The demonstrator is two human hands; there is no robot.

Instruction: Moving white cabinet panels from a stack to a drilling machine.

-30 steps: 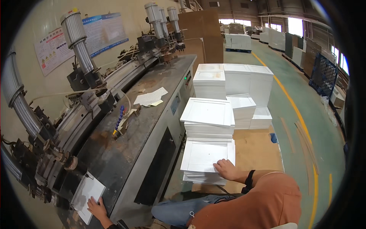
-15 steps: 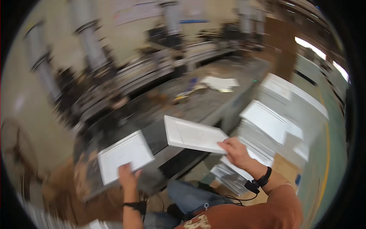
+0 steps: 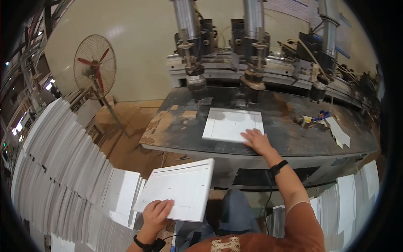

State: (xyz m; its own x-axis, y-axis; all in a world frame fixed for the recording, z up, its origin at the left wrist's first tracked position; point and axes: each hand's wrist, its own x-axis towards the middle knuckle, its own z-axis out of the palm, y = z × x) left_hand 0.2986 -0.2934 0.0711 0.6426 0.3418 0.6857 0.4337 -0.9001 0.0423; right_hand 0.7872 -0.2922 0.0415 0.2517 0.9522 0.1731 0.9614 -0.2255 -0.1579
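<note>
Head view shows the left hand [image 3: 157, 213] gripping a white panel [image 3: 178, 188] in mid-air by its near edge and the right hand [image 3: 257, 141], open, on a second panel [image 3: 230, 124] on the machine table [image 3: 289, 136]; both panels appear stiff, fairly light, slippery-faced, best held by the edges

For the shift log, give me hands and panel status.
Left hand holding white panel. Right hand on second panel, dark bench. Machine heads just beyond.

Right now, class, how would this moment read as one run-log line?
left hand: holding panel | right hand: at second panel's near-right corner | second panel: flat on bench | fan: left of bench
</note>
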